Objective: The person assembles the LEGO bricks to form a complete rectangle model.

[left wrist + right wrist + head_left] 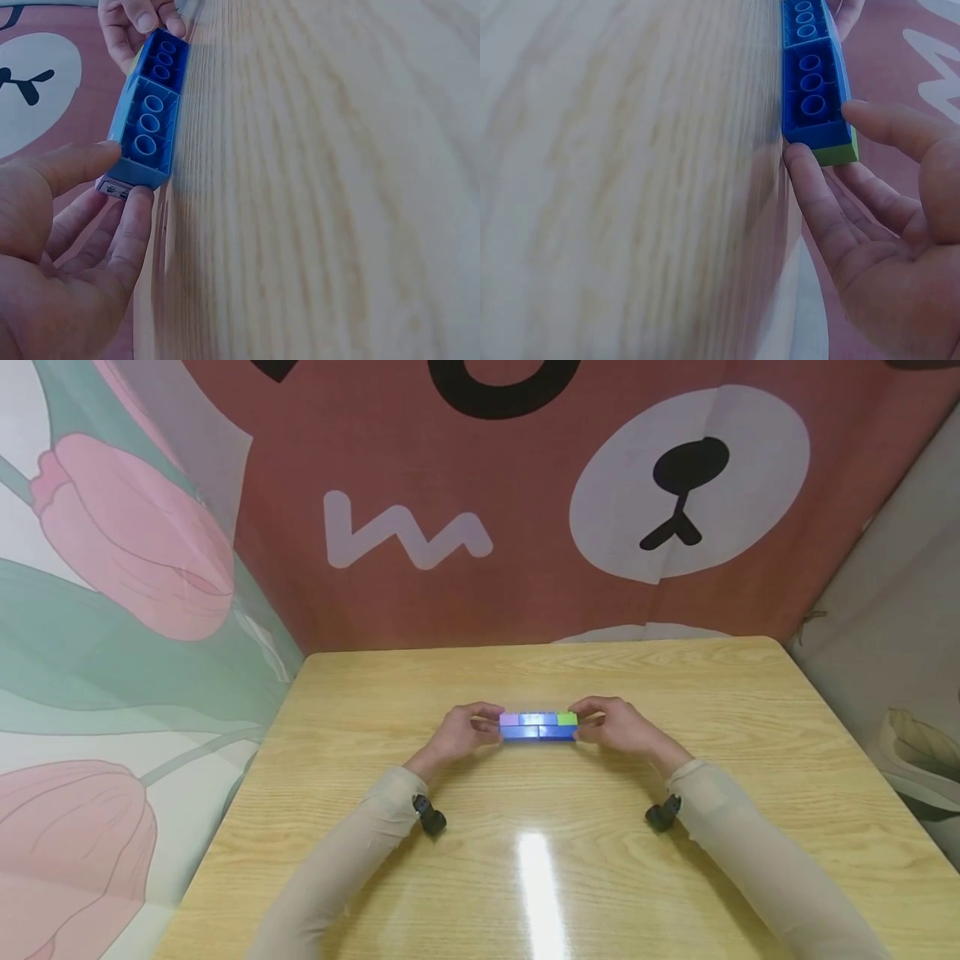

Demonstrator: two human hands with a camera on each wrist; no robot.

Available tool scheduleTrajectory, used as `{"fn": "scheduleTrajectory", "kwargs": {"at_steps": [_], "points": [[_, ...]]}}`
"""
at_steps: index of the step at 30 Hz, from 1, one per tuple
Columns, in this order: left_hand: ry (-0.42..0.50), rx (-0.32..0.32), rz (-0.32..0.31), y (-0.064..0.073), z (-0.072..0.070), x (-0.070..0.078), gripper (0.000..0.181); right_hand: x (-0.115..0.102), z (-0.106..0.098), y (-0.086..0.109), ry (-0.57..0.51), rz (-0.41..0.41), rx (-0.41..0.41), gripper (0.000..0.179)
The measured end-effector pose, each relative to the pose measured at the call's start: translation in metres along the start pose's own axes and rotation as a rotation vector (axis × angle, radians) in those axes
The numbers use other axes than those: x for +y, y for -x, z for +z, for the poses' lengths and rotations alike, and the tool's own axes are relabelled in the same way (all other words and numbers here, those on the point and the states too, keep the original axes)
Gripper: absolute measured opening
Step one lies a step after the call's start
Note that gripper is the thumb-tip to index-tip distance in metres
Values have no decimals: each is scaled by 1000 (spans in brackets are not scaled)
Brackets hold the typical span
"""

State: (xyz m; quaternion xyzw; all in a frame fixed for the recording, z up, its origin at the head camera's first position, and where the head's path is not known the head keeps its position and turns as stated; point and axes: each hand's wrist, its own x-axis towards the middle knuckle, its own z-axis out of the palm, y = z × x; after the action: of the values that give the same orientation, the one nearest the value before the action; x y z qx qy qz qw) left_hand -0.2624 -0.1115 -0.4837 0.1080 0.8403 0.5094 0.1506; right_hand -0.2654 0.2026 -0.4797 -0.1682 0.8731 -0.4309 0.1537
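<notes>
A joined block of toy building bricks (538,727) hangs between my two hands, just above the table or touching it; which, I cannot tell. Its upper row has a pink, a light blue and a green brick (567,718); below are two blue bricks (519,732). My left hand (459,731) pinches the pink end, thumb on one side and fingers on the other. At the green end, my right hand (618,725) grips likewise. Both wrist views show the hollow undersides of the blue bricks (150,124) (810,82), with round tubes inside.
The wood-grain table (540,793) reaches back to a reddish cloth (450,602) with a bear face. A flowered cloth (135,652) hangs along the left side, and a pale cloth (892,610) along the right. Small black cameras (430,816) sit at both wrists.
</notes>
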Motion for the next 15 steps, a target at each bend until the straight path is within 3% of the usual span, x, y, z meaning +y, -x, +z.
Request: {"fn": "scheduleTrajectory", "kwargs": {"at_steps": [15], "points": [[-87, 3, 21, -2, -2, -2, 37, -6, -2, 1, -7, 13, -15, 44]]}}
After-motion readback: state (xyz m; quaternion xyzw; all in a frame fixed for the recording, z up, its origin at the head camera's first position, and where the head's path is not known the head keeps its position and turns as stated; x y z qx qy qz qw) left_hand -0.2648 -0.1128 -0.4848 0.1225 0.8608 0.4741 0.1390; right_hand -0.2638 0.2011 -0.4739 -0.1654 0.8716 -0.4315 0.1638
